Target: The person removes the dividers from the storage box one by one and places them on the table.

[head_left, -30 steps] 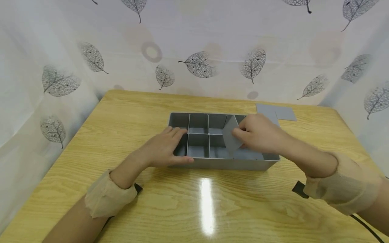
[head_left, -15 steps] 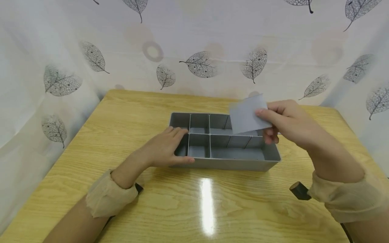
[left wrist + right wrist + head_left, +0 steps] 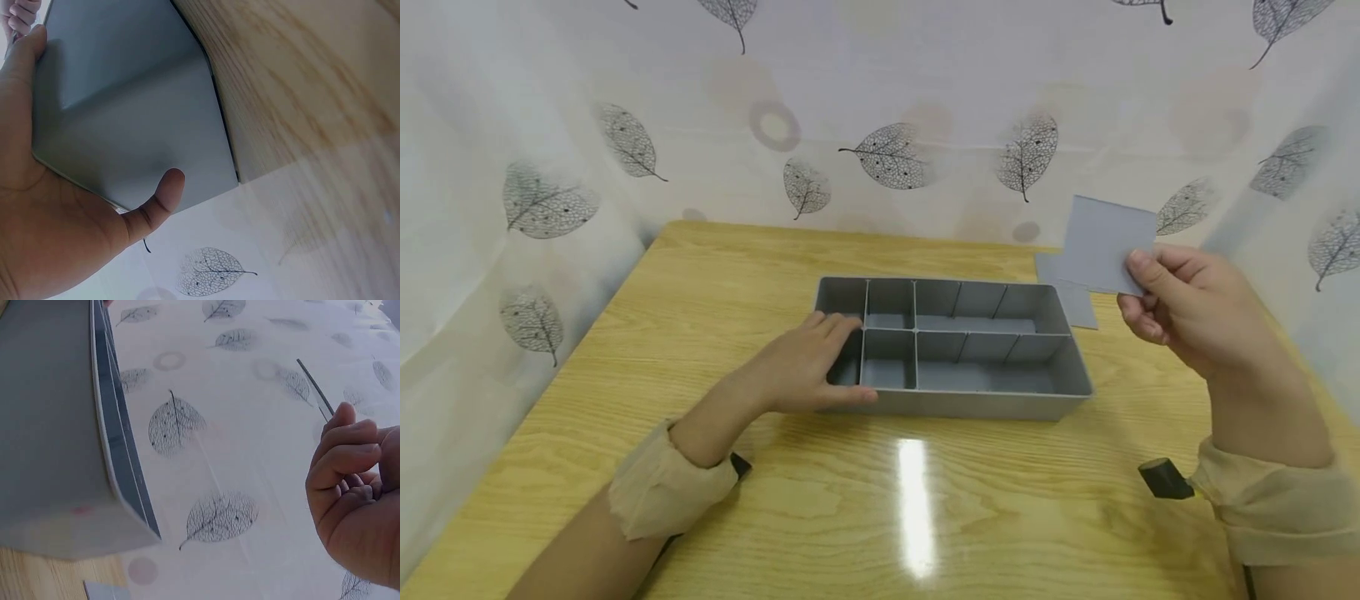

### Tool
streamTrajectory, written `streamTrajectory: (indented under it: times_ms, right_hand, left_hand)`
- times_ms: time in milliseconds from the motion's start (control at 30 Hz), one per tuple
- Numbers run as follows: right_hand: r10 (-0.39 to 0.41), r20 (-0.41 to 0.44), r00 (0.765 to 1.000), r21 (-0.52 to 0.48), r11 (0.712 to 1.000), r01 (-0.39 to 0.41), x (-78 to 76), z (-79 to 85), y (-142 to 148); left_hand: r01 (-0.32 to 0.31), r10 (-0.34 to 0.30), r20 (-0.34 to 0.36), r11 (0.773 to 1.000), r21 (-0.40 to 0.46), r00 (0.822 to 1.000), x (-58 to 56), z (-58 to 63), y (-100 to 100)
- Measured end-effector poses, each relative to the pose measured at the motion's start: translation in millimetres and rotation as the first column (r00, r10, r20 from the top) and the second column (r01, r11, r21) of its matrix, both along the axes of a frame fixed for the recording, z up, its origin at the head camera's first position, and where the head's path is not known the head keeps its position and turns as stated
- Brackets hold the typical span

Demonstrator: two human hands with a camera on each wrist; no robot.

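A long grey divided box (image 3: 977, 404) stands on the wooden table. My left hand (image 3: 797, 362) holds its left end, with fingers over the rim and the thumb on the front wall. In the left wrist view, that thumb (image 3: 164, 197) lies against the box's grey wall (image 3: 144, 125). My right hand (image 3: 1195, 308) pinches a thin, square grey divider panel (image 3: 1108, 242) by its lower right corner, up in the air right of the box. The right wrist view shows the panel nearly edge-on above the curled fingers (image 3: 344, 450).
More flat grey panels (image 3: 1078, 307) lie on the table (image 3: 760, 258) behind the box's right end, partly covered by the raised one. Small cells fill the box's left part; two long compartments with slotted walls make up its right part. A leaf-patterned curtain (image 3: 955, 83) hangs behind.
My right hand has drawn the panel out of the box's right part and carried it up and to the right. The left hand has stayed on the box.
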State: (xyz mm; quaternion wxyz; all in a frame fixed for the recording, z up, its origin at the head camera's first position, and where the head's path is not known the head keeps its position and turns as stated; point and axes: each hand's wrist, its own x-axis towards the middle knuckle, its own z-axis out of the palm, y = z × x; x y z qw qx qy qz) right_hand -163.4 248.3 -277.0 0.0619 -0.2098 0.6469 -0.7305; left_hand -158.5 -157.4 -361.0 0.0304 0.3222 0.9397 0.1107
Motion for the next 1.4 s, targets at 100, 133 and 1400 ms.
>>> streamTrajectory:
  times_ms: [100, 133, 1400]
  right_hand:
    - [-0.046, 0.012, 0.999, -0.028, 0.999, 0.047, -5.1, -1.4, 5.8]
    - [-0.056, 0.018, 0.998, -0.04, 0.998, 0.057, -7.8, -2.6, 8.7]
    - [-0.357, 0.311, 0.881, 0.699, 0.714, 0.042, -70.3, -107.0, 129.7]
  left_hand:
    - [0.002, -0.002, -0.011, 1.0, 0.0, 1.0, 0.0, 0.0, -1.5]
    - [0.003, -0.003, -0.012, 1.0, 0.001, 1.0, -0.1, 0.1, -1.8]
    - [-0.001, 0.0, -0.013, 1.0, -0.025, 1.0, -1.1, -2.7, -1.2]
